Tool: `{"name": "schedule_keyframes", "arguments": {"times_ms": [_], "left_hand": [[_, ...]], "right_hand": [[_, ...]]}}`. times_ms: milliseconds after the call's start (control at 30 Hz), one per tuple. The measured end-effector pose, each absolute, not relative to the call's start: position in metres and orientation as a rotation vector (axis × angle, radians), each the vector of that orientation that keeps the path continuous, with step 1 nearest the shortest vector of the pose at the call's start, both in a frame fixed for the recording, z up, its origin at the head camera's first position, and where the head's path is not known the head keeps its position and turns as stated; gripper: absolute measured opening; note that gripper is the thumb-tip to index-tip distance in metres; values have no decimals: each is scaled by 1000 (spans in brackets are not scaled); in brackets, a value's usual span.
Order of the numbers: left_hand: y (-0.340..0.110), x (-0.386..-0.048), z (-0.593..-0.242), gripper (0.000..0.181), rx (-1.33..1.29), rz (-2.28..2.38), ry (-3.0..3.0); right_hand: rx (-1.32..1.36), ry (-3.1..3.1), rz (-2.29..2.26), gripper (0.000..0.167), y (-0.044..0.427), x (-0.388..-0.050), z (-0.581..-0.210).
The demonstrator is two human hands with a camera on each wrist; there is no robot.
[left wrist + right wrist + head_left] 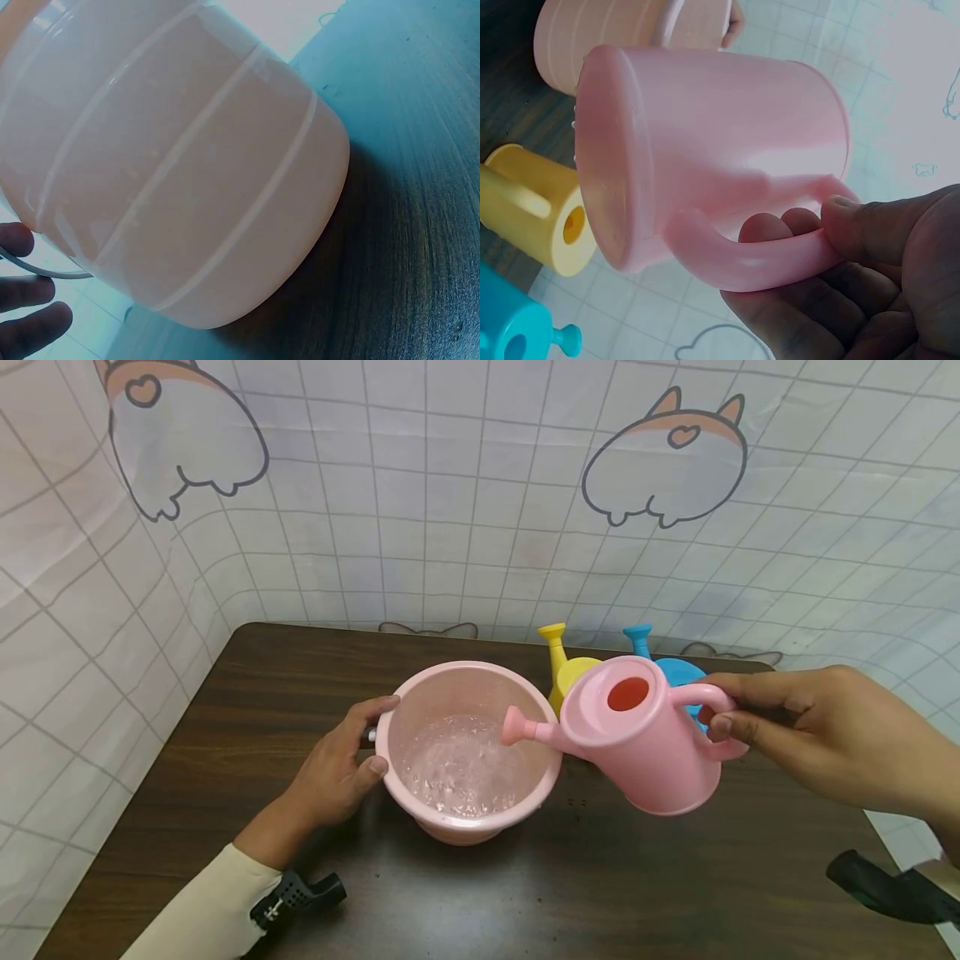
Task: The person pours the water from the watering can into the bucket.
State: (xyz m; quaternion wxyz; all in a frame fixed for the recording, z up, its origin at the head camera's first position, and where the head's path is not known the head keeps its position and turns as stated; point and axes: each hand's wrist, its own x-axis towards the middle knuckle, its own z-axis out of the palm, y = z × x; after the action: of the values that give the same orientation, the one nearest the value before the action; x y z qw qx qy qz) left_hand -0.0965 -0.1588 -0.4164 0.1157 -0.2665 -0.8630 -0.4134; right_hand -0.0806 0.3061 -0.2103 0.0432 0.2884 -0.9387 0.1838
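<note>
A pink bucket (458, 827) with rippling, bubbly water (465, 764) inside stands on the dark wooden table. My left hand (337, 768) grips its left rim, thumb and index finger at the edge; the left wrist view shows several fingertips (34, 330) by the bucket's thin handle (52, 271). With my right hand (817, 727) I hold a pink watering can (660, 760) by its handle, raised off the table. The can leans left, and its spout's rose (516, 725) is over the bucket's opening. Whether water leaves the rose is hard to see.
Behind the pink can stand a yellow watering can (532, 210) and a blue watering can (514, 322), partly hidden in the head view. A white gridded curtain (450, 527) with corgi drawings lines the table's back and sides. Some drops lie on the table (480, 910).
</note>
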Motion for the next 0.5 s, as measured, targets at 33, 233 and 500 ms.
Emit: {"name": "schedule_keyframes", "arguments": {"times_ms": [33,233,500], "left_hand": [[-159,-97,-417,71,-781,-1213,-2526],[-159,-97,-417,70,-782,-1212,-2520],[-159,-97,-419,70,-785,-1219,-2517]], "right_hand": [[877,-2873,564,39,306,-80,-211],[909,-2852,581,41,307,-81,-211],[969,-2807,603,43,308,-82,-212]]}}
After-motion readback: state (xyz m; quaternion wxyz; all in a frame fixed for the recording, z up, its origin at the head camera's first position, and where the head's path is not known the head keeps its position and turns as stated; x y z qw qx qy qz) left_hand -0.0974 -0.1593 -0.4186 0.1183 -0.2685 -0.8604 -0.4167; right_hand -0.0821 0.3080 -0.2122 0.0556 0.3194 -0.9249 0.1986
